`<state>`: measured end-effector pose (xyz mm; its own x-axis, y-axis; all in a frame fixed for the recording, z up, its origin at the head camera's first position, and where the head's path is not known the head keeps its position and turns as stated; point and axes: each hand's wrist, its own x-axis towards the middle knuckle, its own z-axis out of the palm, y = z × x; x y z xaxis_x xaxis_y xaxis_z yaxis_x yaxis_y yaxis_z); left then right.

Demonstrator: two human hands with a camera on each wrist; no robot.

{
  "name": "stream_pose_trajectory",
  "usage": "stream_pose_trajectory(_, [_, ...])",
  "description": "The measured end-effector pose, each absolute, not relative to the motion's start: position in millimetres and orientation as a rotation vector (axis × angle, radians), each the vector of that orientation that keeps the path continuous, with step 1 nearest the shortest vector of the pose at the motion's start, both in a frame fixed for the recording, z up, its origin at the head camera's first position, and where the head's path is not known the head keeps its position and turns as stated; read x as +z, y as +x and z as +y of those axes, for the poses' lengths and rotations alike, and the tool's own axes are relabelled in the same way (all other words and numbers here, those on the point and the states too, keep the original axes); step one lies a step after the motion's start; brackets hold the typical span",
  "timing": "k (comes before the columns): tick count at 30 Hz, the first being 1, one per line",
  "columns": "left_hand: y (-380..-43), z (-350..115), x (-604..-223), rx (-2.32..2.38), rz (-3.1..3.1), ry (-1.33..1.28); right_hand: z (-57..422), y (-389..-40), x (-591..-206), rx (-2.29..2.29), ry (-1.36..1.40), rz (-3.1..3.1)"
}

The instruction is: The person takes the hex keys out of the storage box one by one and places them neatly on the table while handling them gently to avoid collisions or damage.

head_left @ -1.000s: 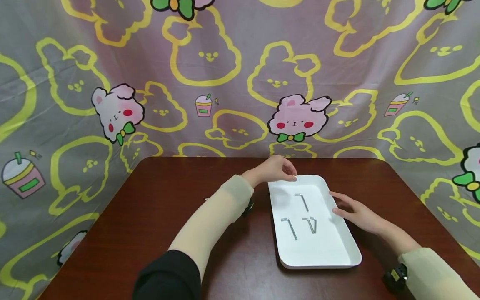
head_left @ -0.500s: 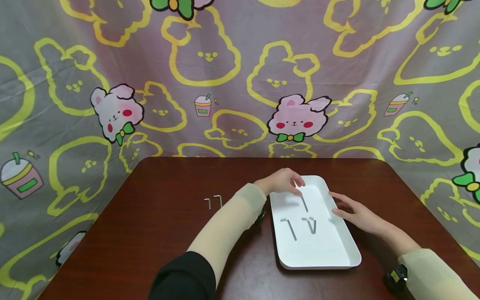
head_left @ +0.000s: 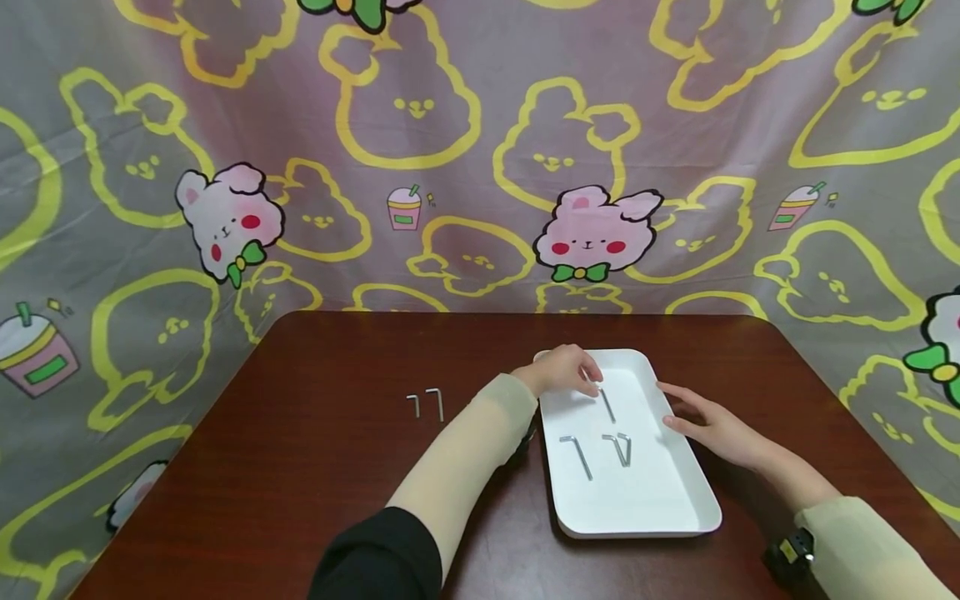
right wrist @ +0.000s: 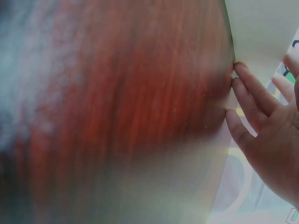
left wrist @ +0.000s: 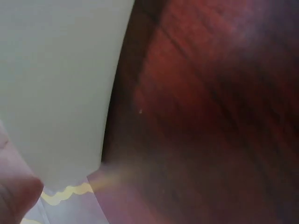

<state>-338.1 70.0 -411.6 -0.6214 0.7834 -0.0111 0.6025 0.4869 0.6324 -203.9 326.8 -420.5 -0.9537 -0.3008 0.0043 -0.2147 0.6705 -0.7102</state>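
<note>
My left hand (head_left: 564, 369) reaches over the far left of a white tray (head_left: 667, 500), its thumb and fingertips pinching the bent end of a hex key (head_left: 609, 408). That key's long arm lies on the tray floor. Nearer me in the tray lie another hex key (head_left: 581, 460) and a pair of hex keys (head_left: 619, 451) side by side. My right hand (head_left: 712, 427) rests its fingertips on the tray's right side; the right wrist view shows its fingers (right wrist: 257, 88) spread and fairly straight. In the left wrist view only part of the left hand (left wrist: 18, 198) shows, not the key.
Two more hex keys, a shorter one (head_left: 416, 406) and a longer one (head_left: 437, 403), lie on the dark wooden table (head_left: 315, 467) left of the tray. Behind the table hangs a patterned cloth (head_left: 465, 200).
My left hand has come from the tray's far left corner down to the hex key inside it. The keys on the table, largely covered by the arm before, now show. The right hand stays put.
</note>
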Motion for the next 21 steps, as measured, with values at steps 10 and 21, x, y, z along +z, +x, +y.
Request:
stream_pose_trajectory(10, [-334.9, 75.2, -416.9, 0.754, 2.512, 1.105, 324.8, -203.5, -419.0, -1.154, -0.405, 2.761])
stream_pose_trajectory(21, [-332.1, 76.8, -419.8, 0.663, 2.580, 1.098, 323.3, -202.3, -418.3, -1.149, -0.388, 2.759])
